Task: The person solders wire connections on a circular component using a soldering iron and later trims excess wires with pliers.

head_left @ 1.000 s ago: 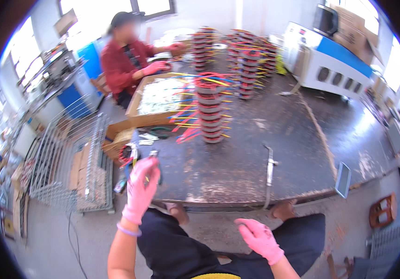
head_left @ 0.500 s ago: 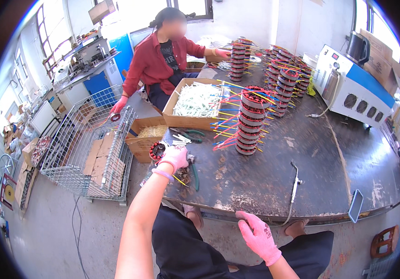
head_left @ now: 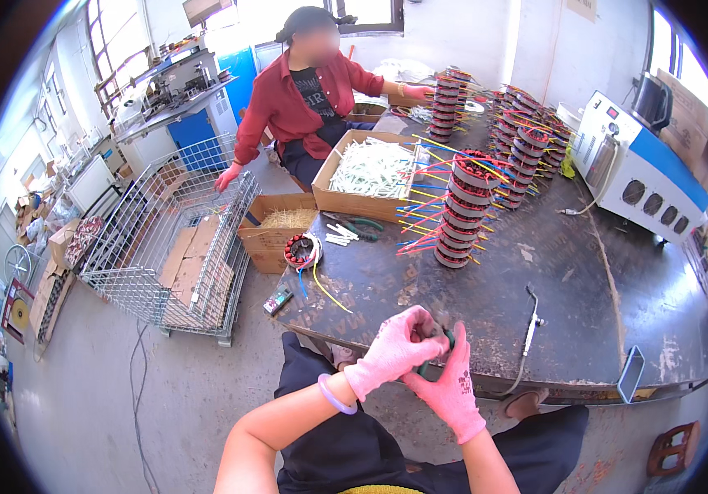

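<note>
In pink gloves, my two hands meet over the table's front edge around a pair of green-handled pliers (head_left: 451,337), whose head my fingers mostly hide. My left hand (head_left: 393,350) is closed on the pliers from the left, and my right hand (head_left: 451,385) wraps them from the right. Farther left on the table lies a single motor stator (head_left: 314,247) with red windings and loose yellow and blue wires. Short white tubes (head_left: 340,236) and a second pair of green-handled pliers (head_left: 364,234) lie just behind it.
Tall stacks of wired stators (head_left: 463,210) stand mid-table, more behind. A cardboard box of white tubes (head_left: 362,214) sits at the back left, beside a wire cage (head_left: 164,309). A co-worker (head_left: 321,107) sits behind. A thin torch (head_left: 530,325) and a blue-white machine (head_left: 646,173) are right.
My left hand has left the stator and moved right, bringing the green-handled pliers to my right hand, which has risen and closed on them. The co-worker's lowered hand no longer holds a ring-shaped part.
</note>
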Tool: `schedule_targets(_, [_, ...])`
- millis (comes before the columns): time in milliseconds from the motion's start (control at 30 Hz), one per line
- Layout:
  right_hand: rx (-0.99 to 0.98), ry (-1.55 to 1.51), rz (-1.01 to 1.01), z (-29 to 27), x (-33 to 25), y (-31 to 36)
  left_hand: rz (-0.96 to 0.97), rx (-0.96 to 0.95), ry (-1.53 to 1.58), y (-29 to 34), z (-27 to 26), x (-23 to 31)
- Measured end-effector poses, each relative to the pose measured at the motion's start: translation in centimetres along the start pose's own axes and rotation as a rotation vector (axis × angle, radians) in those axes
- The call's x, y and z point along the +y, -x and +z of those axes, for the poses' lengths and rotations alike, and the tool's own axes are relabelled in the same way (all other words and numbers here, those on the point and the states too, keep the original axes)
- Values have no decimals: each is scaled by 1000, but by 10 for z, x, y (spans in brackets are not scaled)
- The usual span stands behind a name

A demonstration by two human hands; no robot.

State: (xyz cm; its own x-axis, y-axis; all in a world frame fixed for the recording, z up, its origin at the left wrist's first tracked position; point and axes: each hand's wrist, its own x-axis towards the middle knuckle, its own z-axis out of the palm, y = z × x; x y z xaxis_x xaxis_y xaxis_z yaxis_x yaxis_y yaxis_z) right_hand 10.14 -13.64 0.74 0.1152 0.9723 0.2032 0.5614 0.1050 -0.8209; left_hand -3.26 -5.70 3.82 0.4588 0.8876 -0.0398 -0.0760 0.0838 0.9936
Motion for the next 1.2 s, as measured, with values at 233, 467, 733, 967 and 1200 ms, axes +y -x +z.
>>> schedule_targets(233, [-172,-850,344,-42,36,46,380,562,-339,-12,-132,71])
schedule_targets(467, [-266,-1041,639,-65,46,82,-256,698,-1027,-90,-303,-13])
schedule_targets(733, [-297,-1055,645,-75,39,111,-175,780,-1238,-93,-311,-32])
schedule_targets(967, [-357,-1221,674,-71,40,129,363,283,-951,-88,-193,24])
schedule_targets(1200, [-316,-1277,676,-66,39,134,385,-299,-1013,-69,-2,29])
